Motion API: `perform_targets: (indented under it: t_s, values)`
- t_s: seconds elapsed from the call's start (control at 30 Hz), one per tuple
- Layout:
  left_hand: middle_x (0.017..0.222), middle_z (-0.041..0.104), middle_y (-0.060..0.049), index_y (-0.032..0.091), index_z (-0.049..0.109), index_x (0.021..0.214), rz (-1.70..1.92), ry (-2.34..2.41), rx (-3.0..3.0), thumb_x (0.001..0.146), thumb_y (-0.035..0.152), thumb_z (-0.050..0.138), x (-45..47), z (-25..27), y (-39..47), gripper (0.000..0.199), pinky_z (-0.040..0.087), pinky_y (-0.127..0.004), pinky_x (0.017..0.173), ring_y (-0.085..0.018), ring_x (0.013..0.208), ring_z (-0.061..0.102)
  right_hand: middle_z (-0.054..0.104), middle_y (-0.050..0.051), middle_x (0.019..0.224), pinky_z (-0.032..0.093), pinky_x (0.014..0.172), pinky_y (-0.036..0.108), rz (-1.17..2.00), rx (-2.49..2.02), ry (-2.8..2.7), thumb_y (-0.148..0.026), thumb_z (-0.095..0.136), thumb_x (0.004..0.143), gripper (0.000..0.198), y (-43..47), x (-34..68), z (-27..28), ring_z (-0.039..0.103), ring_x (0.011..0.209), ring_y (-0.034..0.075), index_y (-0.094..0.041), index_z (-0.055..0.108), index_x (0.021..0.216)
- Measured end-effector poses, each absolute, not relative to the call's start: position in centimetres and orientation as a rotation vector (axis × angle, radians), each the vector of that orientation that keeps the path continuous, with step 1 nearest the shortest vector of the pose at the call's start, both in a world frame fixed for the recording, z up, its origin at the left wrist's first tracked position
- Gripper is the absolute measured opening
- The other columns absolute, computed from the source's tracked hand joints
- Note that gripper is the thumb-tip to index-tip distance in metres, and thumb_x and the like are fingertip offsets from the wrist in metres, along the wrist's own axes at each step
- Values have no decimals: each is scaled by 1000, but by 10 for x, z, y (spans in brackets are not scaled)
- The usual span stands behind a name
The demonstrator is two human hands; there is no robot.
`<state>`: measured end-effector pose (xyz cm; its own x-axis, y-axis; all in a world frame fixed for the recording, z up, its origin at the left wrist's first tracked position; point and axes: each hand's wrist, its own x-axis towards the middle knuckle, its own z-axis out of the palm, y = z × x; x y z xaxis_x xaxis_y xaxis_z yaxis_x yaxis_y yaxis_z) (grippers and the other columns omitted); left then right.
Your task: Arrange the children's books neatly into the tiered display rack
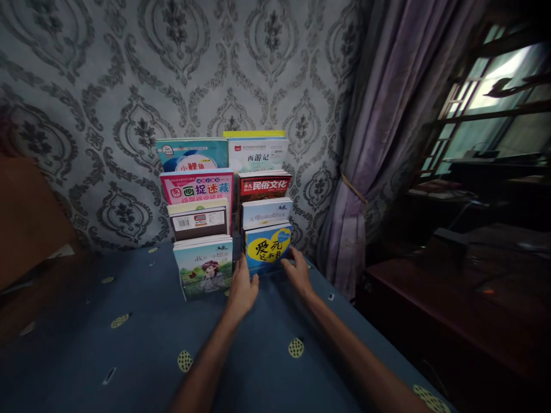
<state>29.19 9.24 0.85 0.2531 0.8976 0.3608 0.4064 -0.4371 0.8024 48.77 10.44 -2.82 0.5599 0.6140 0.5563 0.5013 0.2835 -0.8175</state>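
Note:
A blue book with a yellow heart on its cover [267, 246] stands upright at the front of the right-hand row. My left hand [243, 288] grips its left edge, the thumb toward the front and the fingers partly hidden behind. On the opposite side, my right hand [298, 272] holds the lower right edge. Behind it rise a pale blue book [266, 212], a red book [264, 184] and a white book [257, 154]. Beside my left hand, a green book with a drawn girl [205, 269] fronts the left-hand row.
Farther back in the left row are a dark book with a barcode [200, 222], a pink book [196, 186] and a teal book [193, 154]. The blue patterned cloth [146, 338] lies beneath. Patterned wallpaper [172, 69], a purple curtain [344, 218] and a brown box [30, 218] surround it.

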Motion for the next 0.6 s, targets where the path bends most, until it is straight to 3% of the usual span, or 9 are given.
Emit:
perform_targets:
  t_s: [0.2, 0.4, 0.6]
  values:
    - [154, 41, -19, 8, 38, 148, 1136, 1181, 1987, 80, 17, 51, 291, 8, 94, 70, 31, -44, 120, -31, 145, 36, 63, 9, 98, 51, 88, 45, 68, -1372, -1067, -30, 53, 67, 50, 102, 484, -26, 60, 93, 28, -17, 64, 114]
    - [156, 37, -21, 5, 32, 150, 1101, 1135, 1986, 82, 19, 49, 285, 1, 92, 71, 35, -43, 117, -29, 146, 33, 67, 11, 103, 51, 91, 47, 108, -1382, -1094, -27, 52, 68, 49, 100, 485, -24, 61, 98, 29, -17, 67, 114]
    - [156, 35, -23, 2, 29, 150, 1120, 1178, 2052, 84, 17, 45, 272, -6, 80, 69, 28, -45, 121, -29, 149, 27, 68, 11, 109, 52, 90, 44, 111, -1320, -1026, -22, 48, 70, 52, 96, 483, -29, 63, 99, 25, -17, 64, 119]
